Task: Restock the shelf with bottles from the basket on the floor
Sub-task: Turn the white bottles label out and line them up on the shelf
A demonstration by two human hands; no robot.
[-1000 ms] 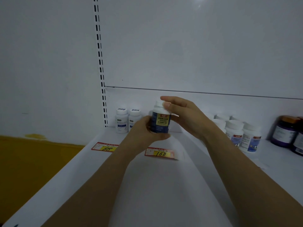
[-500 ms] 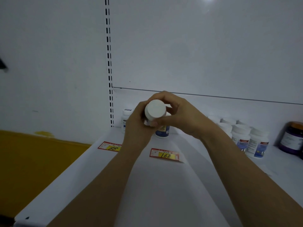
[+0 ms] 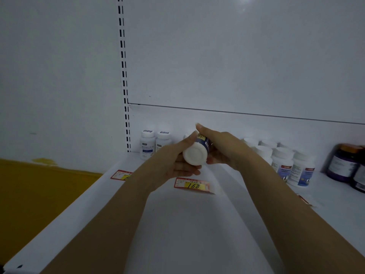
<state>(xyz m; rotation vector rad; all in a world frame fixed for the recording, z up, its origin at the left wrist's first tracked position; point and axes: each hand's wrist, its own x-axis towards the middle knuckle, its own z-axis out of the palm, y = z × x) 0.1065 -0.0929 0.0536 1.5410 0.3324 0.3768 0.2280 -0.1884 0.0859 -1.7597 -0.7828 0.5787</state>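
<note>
A white shelf (image 3: 177, 234) fills the lower part of the view, its bare near surface running from the bottom edge up toward a white back wall. Two bare forearms reach in over it from below and meet above the middle of the shelf.

The left hand (image 3: 171, 161) and the right hand (image 3: 227, 149) hold one bottle (image 3: 195, 155) between them, clear of the shelf surface. The bottle is tipped over so that a round white end faces the camera; a dark blue label with a yellow patch shows along its upper right side. The left hand's grip is closed round it, fingers cupped beneath and thumb lying along the top left. The right hand's grip is closed on the labelled side, with the forefinger stretched over the top and the other fingers curled under.

Just beyond and below the hands lies a red and yellow price tag (image 3: 192, 184) marked 168, flat on the shelf. A second tag (image 3: 120, 175) lies to its left, partly hidden by the left forearm.

Further back, two white bottles (image 3: 147, 144) stand upright side by side on the left. On the right stands a cluster of white-capped bottles (image 3: 282, 165), and past them two dark bottles (image 3: 342, 163) near the frame edge.

Behind everything rises the white back panel (image 3: 237, 56), with a slotted upright (image 3: 123, 66) at its left edge. A yellow surface (image 3: 35, 194) shows at lower left, beyond the shelf end.
</note>
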